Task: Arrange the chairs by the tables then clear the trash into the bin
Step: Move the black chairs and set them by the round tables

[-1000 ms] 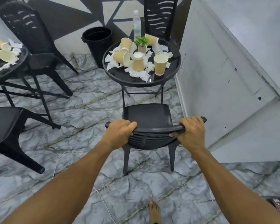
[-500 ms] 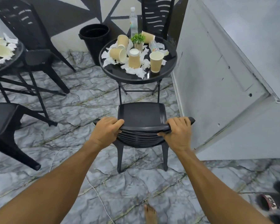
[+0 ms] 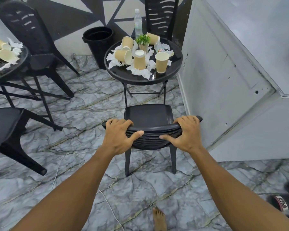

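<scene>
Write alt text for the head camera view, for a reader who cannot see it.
The left hand and right hand grip the backrest of a black chair facing a round table littered with paper cups and tissues. A black bin stands left of the table, by the wall.

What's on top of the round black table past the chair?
On the table: several paper cups, crumpled white napkins, a potted plant and a plastic bottle lying down. Anything under the napkins is hidden, and so is the base of the tall bottle.
</scene>
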The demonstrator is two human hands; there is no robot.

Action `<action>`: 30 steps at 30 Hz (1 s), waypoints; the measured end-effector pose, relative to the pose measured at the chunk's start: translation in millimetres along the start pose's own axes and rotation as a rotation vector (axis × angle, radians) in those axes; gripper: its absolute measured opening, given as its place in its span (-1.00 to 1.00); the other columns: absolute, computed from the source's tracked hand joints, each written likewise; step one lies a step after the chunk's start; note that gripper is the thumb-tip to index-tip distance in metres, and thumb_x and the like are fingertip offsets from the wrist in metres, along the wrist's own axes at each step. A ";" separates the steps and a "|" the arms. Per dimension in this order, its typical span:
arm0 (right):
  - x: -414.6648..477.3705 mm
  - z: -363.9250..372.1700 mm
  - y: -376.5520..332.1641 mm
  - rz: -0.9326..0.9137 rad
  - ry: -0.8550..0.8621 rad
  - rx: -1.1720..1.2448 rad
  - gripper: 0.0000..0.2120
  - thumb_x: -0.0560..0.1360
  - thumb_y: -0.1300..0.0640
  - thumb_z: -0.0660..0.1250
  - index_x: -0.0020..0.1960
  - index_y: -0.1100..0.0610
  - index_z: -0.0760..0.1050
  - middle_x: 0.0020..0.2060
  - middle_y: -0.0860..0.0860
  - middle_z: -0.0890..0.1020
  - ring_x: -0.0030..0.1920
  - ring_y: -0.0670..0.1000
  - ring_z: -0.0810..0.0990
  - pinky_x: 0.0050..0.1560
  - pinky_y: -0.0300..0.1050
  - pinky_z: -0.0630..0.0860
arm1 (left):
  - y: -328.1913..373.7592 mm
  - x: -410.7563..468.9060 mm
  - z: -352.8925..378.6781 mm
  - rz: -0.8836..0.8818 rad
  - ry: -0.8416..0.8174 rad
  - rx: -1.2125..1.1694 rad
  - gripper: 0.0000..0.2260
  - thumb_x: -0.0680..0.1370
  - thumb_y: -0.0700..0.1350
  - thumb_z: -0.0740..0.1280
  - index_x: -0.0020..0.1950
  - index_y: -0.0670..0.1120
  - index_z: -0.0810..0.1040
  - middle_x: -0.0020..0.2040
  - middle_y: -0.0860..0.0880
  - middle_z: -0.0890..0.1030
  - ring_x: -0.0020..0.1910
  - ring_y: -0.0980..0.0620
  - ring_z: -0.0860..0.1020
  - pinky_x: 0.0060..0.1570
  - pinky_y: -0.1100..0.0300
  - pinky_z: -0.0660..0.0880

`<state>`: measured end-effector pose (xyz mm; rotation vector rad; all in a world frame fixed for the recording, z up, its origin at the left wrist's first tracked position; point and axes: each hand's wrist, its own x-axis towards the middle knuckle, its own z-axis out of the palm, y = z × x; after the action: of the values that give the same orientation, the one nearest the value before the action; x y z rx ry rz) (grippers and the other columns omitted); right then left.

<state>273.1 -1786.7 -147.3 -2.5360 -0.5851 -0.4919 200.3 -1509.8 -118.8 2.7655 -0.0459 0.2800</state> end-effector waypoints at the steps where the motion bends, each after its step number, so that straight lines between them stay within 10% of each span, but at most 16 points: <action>1: -0.5 -3.6 -2.8 0.006 -0.008 0.036 -0.43 0.33 -0.51 0.32 -0.15 0.03 0.46 -0.26 -0.13 0.45 -0.18 -0.05 0.38 0.09 -0.05 0.31 | 0.1 0.0 -0.7 -0.007 -0.005 -0.009 -0.42 0.50 0.51 -0.03 -0.06 0.07 0.49 -0.19 0.11 0.46 -0.13 0.04 0.38 0.25 -0.04 0.24; 19: 17.5 -46.3 -16.2 0.234 -0.366 0.241 -0.53 0.36 -0.54 0.22 -0.32 -0.16 0.49 -0.36 -0.21 0.54 -0.14 -0.01 0.50 -0.04 -0.07 0.43 | 7.7 10.8 -33.5 -0.197 -0.354 -0.176 -0.47 0.42 0.56 0.08 -0.09 0.17 0.57 -0.20 0.15 0.56 -0.09 0.13 0.51 0.38 -0.14 0.21; 24: 62.9 -55.7 -46.0 0.288 -0.535 0.293 -0.65 0.45 -0.27 0.39 -0.01 -0.01 0.63 -0.05 -0.14 0.65 0.01 -0.10 0.59 0.02 -0.15 0.49 | 14.0 18.0 -68.8 -0.377 -0.268 -0.339 -0.57 0.51 0.23 0.38 0.29 0.04 0.54 0.30 0.07 0.51 0.26 0.03 0.48 0.28 0.03 0.43; 30: 113.8 -40.9 -122.2 0.133 -0.683 0.284 -0.71 0.50 -0.14 0.41 0.12 0.01 0.59 0.18 -0.04 0.60 0.19 0.01 0.55 0.21 0.02 0.52 | -28.3 18.9 -111.9 -0.475 -0.210 -0.247 -0.64 0.51 0.06 0.44 0.28 0.10 0.48 0.36 0.06 0.44 0.37 0.00 0.40 0.34 0.04 0.39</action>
<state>300.3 -1676.7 -18.0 -2.4041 -0.6527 0.4994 199.7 -1443.5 -22.5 2.4541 0.4826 -0.1335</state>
